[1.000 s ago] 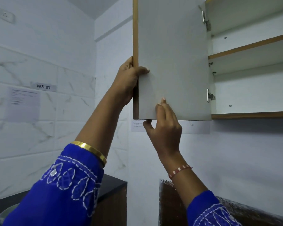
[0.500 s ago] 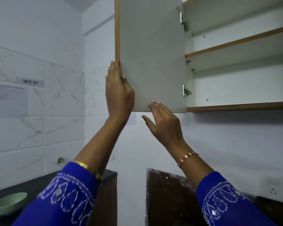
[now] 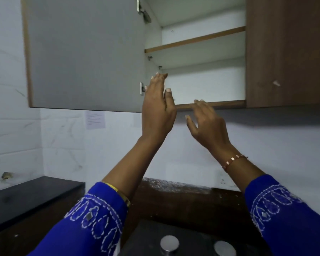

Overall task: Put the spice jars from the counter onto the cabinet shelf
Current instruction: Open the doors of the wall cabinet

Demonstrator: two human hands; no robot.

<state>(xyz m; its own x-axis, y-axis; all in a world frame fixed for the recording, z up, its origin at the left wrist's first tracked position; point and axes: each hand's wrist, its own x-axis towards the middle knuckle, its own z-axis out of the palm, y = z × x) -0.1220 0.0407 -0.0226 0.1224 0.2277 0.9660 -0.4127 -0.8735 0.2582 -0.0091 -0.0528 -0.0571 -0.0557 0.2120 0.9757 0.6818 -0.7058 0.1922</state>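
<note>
The wall cabinet stands open, its grey door (image 3: 85,56) swung fully out to the left. Inside, an upper shelf (image 3: 194,40) and a bottom shelf (image 3: 218,103) are both bare. My left hand (image 3: 158,109) is raised in front of the door's hinge edge, fingers apart, holding nothing. My right hand (image 3: 206,126) hovers just below the bottom shelf's front edge, fingers spread, also holding nothing. Two round silver lids (image 3: 169,243), possibly jar tops, show at the bottom edge; whether they are spice jars I cannot tell.
The closed brown cabinet door (image 3: 286,52) is to the right of the opening. A black counter (image 3: 26,196) runs along the left wall, a dark brown counter (image 3: 183,198) along the back wall. A paper notice (image 3: 95,119) hangs on the white tiles.
Both hands have let go of the door, which has swung fully open to the left. My view has shifted right and down, bringing in the counter and the silver lids.
</note>
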